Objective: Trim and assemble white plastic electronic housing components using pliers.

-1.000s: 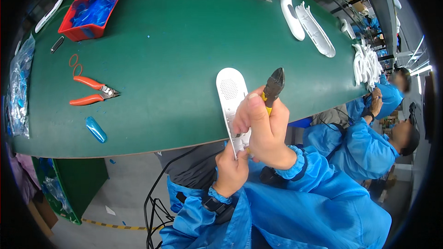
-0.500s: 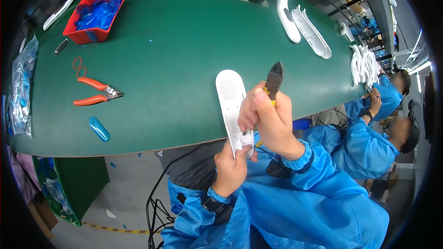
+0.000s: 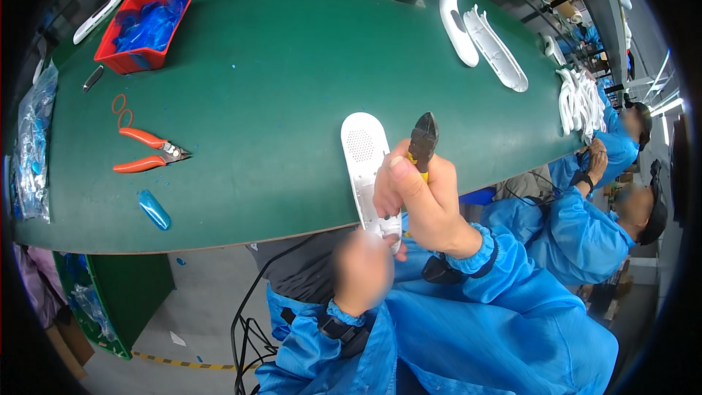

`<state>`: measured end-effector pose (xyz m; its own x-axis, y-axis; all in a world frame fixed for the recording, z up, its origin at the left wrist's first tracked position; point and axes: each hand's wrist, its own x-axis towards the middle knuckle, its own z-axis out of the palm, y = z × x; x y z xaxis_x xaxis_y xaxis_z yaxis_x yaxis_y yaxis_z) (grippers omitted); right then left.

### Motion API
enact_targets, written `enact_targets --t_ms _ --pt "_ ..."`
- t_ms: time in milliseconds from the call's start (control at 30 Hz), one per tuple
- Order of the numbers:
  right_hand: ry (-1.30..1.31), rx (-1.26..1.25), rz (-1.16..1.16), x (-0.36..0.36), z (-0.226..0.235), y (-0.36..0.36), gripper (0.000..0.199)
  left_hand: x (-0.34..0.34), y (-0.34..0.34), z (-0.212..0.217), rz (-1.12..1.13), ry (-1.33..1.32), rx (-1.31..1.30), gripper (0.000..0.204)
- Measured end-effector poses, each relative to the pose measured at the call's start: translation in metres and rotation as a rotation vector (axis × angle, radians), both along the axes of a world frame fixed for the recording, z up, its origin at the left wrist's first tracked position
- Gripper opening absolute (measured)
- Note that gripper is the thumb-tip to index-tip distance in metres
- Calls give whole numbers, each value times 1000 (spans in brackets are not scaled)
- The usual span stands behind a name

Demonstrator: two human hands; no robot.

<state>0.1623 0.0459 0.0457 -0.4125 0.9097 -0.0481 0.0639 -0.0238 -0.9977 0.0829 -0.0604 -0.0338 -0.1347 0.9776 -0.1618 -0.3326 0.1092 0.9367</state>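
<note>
At the table's near edge I hold a long white plastic shell (image 3: 363, 148), its rounded end with a grid of small holes facing away from me. My left hand (image 3: 362, 269) grips the shell's near end; part of that hand is smeared. My right hand (image 3: 428, 201) is closed round side cutters (image 3: 424, 139) with dark jaws and yellow handles, jaws pointing up and away. Its fingers are over the shell's right side and hide part of its inside. Whether they touch the shell I cannot tell.
Orange-handled pliers (image 3: 152, 151) and a shiny blue oval piece (image 3: 154, 210) lie at left. Behind them stands a red bin (image 3: 139, 63) of blue film. Two white shells (image 3: 496, 50) rest at far right, near a pile of white parts (image 3: 580, 102). Co-workers (image 3: 567, 219) sit to the right.
My right hand and the side cutters have shifted slightly left and down. The white shell stays nearly in place, still in my left hand.
</note>
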Motion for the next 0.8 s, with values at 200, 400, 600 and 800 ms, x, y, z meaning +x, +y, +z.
enact_targets --t_ms 200,400,600,800 --pt "17 0 -32 -1 -1 -2 28 -3 2 3 -16 51 21 14" --pt "-53 -7 -63 -6 0 -2 28 -5 3 9 -6 77 30 15" --pt "-31 -29 -79 -7 2 0 29 -5 2 6 -18 78 24 15" --pt "64 -78 -63 -6 4 4 29 -1 0 -2 -38 7 12 14"
